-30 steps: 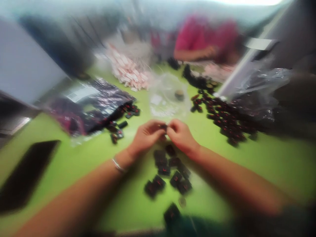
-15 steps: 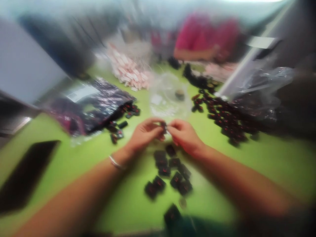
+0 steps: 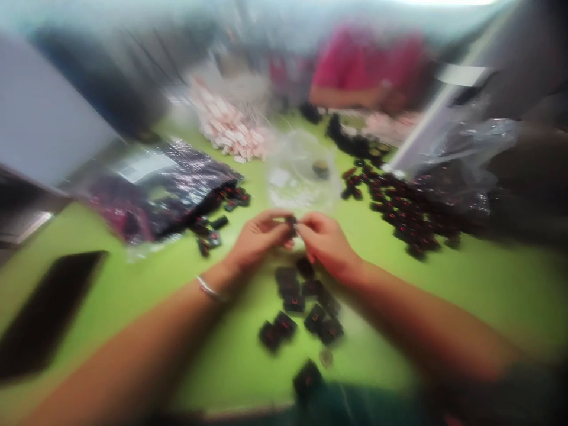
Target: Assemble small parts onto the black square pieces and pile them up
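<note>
Small dark piece (image 3: 291, 224) more upright than a second ago, the fingers of the right hand (image 3: 331, 245) less tightly curled.

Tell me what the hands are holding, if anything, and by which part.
A small dark piece, pinched between the left hand and right hand at the fingertips; blur hides which part each grips.

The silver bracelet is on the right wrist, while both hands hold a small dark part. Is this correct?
Not quite: the head view shows the silver bracelet on the left wrist. The left hand and right hand do hold a small dark part.
</note>
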Action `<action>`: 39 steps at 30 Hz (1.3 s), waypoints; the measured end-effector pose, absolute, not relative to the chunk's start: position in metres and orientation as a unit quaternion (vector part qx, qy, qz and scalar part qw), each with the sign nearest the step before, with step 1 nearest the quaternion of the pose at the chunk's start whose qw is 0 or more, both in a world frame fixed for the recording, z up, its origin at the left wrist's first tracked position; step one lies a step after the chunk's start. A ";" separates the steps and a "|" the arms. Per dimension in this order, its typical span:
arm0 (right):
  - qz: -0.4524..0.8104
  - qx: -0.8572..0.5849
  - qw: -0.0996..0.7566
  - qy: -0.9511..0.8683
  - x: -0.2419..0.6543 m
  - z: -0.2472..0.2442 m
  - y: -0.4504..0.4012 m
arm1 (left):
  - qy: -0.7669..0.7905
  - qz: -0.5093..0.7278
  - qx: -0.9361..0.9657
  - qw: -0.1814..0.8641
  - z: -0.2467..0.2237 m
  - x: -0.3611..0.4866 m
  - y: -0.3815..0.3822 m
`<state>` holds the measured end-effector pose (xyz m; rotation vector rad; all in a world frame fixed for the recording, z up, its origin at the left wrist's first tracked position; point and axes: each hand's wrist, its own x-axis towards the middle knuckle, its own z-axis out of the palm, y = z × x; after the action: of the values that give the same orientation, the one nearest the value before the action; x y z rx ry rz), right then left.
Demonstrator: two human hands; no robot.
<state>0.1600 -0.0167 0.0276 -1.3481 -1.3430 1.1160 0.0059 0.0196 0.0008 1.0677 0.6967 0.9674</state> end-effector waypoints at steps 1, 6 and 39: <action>0.480 -0.539 0.448 -0.528 0.161 0.030 -0.018 | 0.305 0.430 0.475 0.705 0.000 0.005 0.020; 0.493 -0.536 0.441 -0.525 0.166 0.036 -0.018 | 0.304 0.408 0.497 0.703 -0.001 0.002 0.021; 0.477 -0.542 0.466 -0.511 0.163 0.031 -0.011 | 0.309 0.457 0.527 0.646 0.001 0.009 0.021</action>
<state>0.1625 -0.0110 0.0306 -1.3310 -1.2535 1.1717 0.0087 0.0206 0.0010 1.1998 0.7038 1.0408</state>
